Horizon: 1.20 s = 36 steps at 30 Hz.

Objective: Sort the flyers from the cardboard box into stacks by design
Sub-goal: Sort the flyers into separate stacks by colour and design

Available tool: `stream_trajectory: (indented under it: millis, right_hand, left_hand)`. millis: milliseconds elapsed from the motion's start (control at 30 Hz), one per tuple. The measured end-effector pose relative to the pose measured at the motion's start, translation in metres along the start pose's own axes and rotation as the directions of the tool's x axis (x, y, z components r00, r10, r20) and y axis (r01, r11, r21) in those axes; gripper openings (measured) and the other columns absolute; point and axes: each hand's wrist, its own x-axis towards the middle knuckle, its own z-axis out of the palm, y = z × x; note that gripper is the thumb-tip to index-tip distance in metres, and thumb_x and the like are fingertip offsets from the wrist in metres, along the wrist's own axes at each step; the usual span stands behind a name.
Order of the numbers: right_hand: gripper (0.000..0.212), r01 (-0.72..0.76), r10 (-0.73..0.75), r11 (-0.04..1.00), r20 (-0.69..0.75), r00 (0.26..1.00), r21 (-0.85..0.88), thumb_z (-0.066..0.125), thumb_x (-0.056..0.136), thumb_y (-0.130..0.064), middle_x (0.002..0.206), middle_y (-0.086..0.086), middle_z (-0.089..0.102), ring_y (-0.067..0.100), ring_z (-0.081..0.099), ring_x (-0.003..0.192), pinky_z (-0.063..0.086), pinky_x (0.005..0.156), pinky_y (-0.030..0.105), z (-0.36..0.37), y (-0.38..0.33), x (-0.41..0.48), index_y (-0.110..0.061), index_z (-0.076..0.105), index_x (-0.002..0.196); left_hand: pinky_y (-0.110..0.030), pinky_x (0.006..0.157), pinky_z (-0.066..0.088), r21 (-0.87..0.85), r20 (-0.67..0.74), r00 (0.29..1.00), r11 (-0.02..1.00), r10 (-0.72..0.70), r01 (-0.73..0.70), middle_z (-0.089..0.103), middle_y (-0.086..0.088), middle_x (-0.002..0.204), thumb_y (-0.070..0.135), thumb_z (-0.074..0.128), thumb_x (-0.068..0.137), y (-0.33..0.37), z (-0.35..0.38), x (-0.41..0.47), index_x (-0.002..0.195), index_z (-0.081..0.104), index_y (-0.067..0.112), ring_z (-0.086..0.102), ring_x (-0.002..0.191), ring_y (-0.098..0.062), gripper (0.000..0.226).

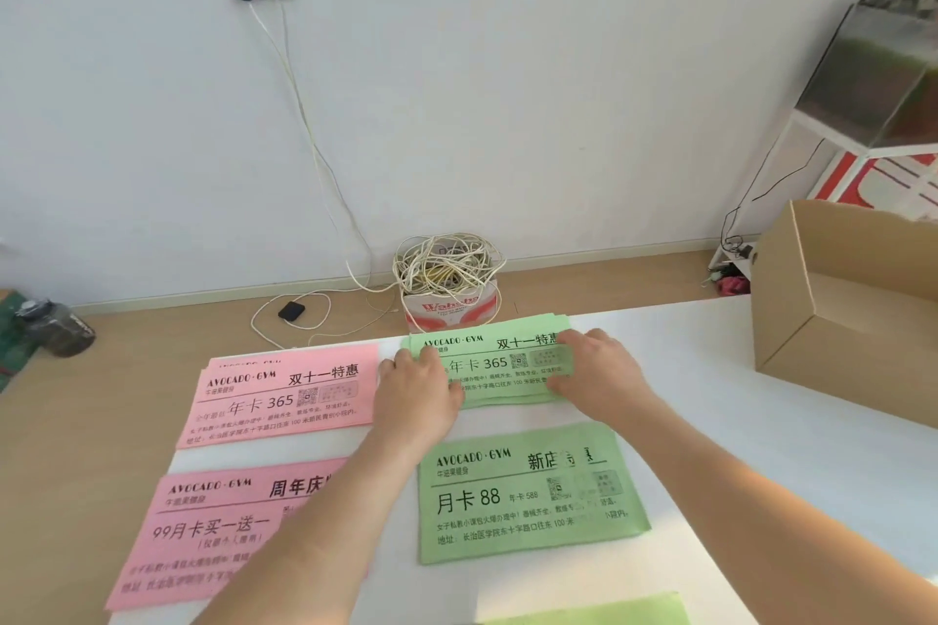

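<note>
Stacks already cover the white surface [710, 396], so I judge the sorting to be well along. A pink "365" stack [284, 401] sits at ten o'clock and a pink "99" stack [213, 523] at eight o'clock. A green "88" stack [528, 492] lies right in front of me, and the edge of another green sheet [599, 612] shows at six o'clock. Both my hands are on the green "365" stack [502, 365] at twelve o'clock. My left hand [416, 391] lies over its nine o'clock end and my right hand [604, 371] over its three o'clock end. The fingers of both lie fairly flat on the top sheet, pressing rather than gripping, and nothing is lifted. The sheets under them are fanned unevenly, so I take this step to be squaring that pile. The cardboard box [812, 299] stands at two o'clock, well apart from the stacks. The part of its inside that I can see holds no flyers, though some of its floor is hidden. If it is empty, only tidying the piles is left.
</note>
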Motion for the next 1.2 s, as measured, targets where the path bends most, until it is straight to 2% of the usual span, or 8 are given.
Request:
stream_trajectory:
  millis: [133, 267, 500, 600, 700, 767, 1033, 1200]
  right_hand:
    - [0.053, 0.071, -0.072, 0.997, -0.040, 0.997, -0.012, 0.067, 0.084, -0.035, 0.117, 0.008, 0.051, 0.027, 0.053, 0.110, 0.045, 0.089, 0.033, 0.007, 0.006, 0.008, -0.017, 0.048, 0.131]
    - [0.054, 0.103, -0.104, 0.994, -0.070, 0.992, -0.022, 0.064, 0.086, -0.037, 0.115, 0.008, 0.050, 0.027, 0.052, 0.112, 0.046, 0.083, 0.035, 0.011, 0.009, 0.009, -0.019, 0.043, 0.132]
    - [0.085, 0.072, -0.069, 0.992, -0.040, 0.997, 0.099, 0.072, 0.077, -0.043, 0.115, 0.009, 0.047, 0.031, 0.051, 0.113, 0.047, 0.087, 0.039, 0.009, 0.016, 0.016, -0.025, 0.021, 0.143]
    - [0.107, 0.016, -0.035, 0.913, 0.039, 0.999, 0.407, 0.081, 0.069, -0.034, 0.117, 0.008, 0.048, 0.028, 0.048, 0.115, 0.046, 0.094, 0.042, 0.004, 0.028, 0.029, -0.033, 0.008, 0.147]
    - [0.108, -0.093, -0.073, 0.539, 0.156, 0.985, 0.837, 0.078, 0.076, -0.005, 0.112, 0.004, 0.063, 0.019, 0.062, 0.100, 0.049, 0.087, 0.033, -0.010, 0.034, 0.035, -0.033, 0.005, 0.150]
    - [0.090, -0.027, -0.079, 0.421, 0.066, 0.995, 0.907, 0.068, 0.081, 0.007, 0.097, 0.006, 0.069, 0.012, 0.064, 0.082, 0.049, 0.070, 0.017, -0.019, 0.035, 0.032, -0.033, 0.020, 0.146]
    - [0.081, 0.369, -0.148, 0.702, -0.383, 0.912, 0.609, 0.052, 0.085, 0.006, 0.072, -0.008, 0.054, 0.009, 0.054, 0.065, 0.046, 0.061, 0.024, -0.009, 0.039, 0.022, -0.058, 0.028, 0.129]
    - [0.079, 0.427, -0.291, 0.823, -0.368, 0.883, 0.374, 0.049, 0.087, -0.001, 0.105, -0.006, 0.052, 0.005, 0.045, 0.067, 0.044, 0.069, 0.032, -0.003, 0.041, 0.018, -0.048, 0.022, 0.144]
  left_hand:
    - [-0.039, 0.090, 0.035, -0.020, -0.051, 0.989, 0.990, -0.139, 0.138, 0.057, -0.017, 0.113, 0.051, 0.047, 0.091, 0.020, -0.006, 0.007, 0.123, 0.039, 0.003, 0.050, 0.105, -0.032, 0.059]
    - [-0.038, 0.090, 0.043, -0.295, 0.013, 0.955, 0.911, -0.297, 0.288, 0.059, -0.015, 0.118, 0.053, 0.058, 0.084, 0.032, -0.015, 0.018, 0.128, 0.033, 0.006, 0.055, 0.109, -0.033, 0.069]
    - [-0.046, 0.081, 0.056, -0.907, 0.323, 0.938, 0.242, -0.124, 0.344, 0.070, -0.006, 0.098, 0.008, 0.075, 0.077, 0.074, -0.013, 0.023, 0.107, 0.057, 0.014, 0.069, 0.088, -0.024, 0.036]
    - [-0.039, 0.081, 0.056, -0.939, 0.225, 0.965, 0.235, -0.132, 0.251, 0.072, -0.005, 0.095, -0.010, 0.073, 0.069, 0.063, -0.019, 0.025, 0.103, 0.060, 0.011, 0.070, 0.086, -0.020, 0.042]
    - [-0.029, 0.071, 0.057, -0.959, 0.135, 0.987, 0.238, -0.090, 0.153, 0.072, -0.003, 0.094, -0.015, 0.073, 0.067, 0.055, -0.025, 0.025, 0.111, 0.059, 0.005, 0.069, 0.085, -0.019, 0.051]
    - [-0.022, 0.066, 0.055, -0.962, 0.049, 0.998, 0.265, -0.042, 0.058, 0.070, -0.001, 0.095, -0.016, 0.073, 0.067, 0.055, -0.028, 0.022, 0.113, 0.057, 0.008, 0.067, 0.088, -0.016, 0.055]
    - [-0.003, 0.081, 0.040, -0.826, -0.251, 0.963, 0.540, -0.099, -0.159, 0.050, 0.021, 0.113, -0.013, 0.073, 0.067, 0.024, -0.027, 0.009, 0.125, 0.042, 0.030, 0.050, 0.092, 0.018, 0.079]
    - [0.005, 0.087, 0.024, -0.687, -0.370, 0.924, 0.698, -0.098, -0.202, 0.047, 0.020, 0.125, -0.015, 0.066, 0.071, 0.011, -0.014, 0.006, 0.130, 0.040, 0.040, 0.040, 0.108, 0.020, 0.085]
